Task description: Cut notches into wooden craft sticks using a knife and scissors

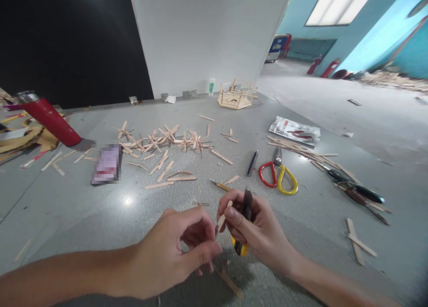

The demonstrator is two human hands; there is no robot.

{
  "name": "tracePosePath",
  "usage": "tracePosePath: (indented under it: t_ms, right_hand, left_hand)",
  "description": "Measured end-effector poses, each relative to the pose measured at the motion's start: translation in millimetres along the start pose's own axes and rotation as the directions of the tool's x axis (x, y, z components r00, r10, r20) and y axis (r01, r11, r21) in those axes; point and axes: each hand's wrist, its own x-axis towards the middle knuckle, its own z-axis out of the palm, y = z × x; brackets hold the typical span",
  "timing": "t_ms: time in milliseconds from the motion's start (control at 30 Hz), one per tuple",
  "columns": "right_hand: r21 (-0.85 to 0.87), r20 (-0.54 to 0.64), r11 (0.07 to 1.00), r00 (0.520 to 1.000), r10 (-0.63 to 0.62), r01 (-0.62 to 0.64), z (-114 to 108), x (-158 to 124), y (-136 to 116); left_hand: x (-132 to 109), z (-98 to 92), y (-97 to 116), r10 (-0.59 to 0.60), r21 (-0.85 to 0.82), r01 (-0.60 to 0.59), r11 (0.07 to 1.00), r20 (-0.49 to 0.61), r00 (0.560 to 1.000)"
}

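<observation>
My right hand [257, 226] is closed on a small wooden craft stick [223, 218], pinched between thumb and forefinger. Tucked in the same hand is a black and yellow utility knife [245, 222]. My left hand [187, 244] curls beside the stick's lower end, its thumb and forefinger slightly apart; whether a fingertip touches the stick is hard to see. On the grey table below, another craft stick [230, 284] lies partly in shadow. A thin yellowish pointed tool [220, 185] rests just beyond my hands.
Scissors [278, 173] with red and yellow handles lie beside a dark pen [253, 163]. Many loose craft sticks [167, 139] are heaped ahead. Farther back stands a stick-built frame [236, 97]. A red flask [50, 119] leans at left; black-handled tools [354, 186] lie right.
</observation>
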Motion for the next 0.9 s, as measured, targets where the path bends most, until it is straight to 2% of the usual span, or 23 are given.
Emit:
tracePosePath:
  t_ms: [233,400,533,667,767,900]
  right_hand:
    - [-0.027,-0.021,1.000,1.000,-0.014,0.013,-2.6,0.3,-0.1]
    - [-0.030,-0.035,0.998,0.998,-0.050,0.049,-0.7,0.0,1.0]
    - [-0.043,-0.078,0.998,0.996,-0.049,0.046,0.2,0.5,0.2]
    - [-0.056,-0.076,0.994,0.992,-0.096,0.092,-0.5,0.3,-1.3]
    - [-0.085,-0.084,0.991,0.990,-0.111,0.104,-0.3,-0.6,-2.2]
    - [-0.067,-0.096,0.997,0.994,-0.056,0.050,0.9,-2.0,-2.6]
  left_hand:
    - [-0.7,-2.5,-1.2,-0.021,-0.062,0.021,0.998,-0.001,1.000]
    - [-0.7,-3.7,-1.1,-0.064,-0.023,0.063,0.998,-0.019,0.998]
    - [4.6,-4.5,-1.4,-0.096,-0.164,0.100,0.981,0.030,0.995]
    - [12.3,-8.2,-3.8,-0.127,-0.343,0.162,0.925,0.121,0.984]
    - [14.4,-9.9,-4.2,-0.134,-0.393,0.174,0.903,0.126,0.983]
    - [13.3,-9.3,-2.7,-0.138,-0.418,0.192,0.888,0.155,0.978]
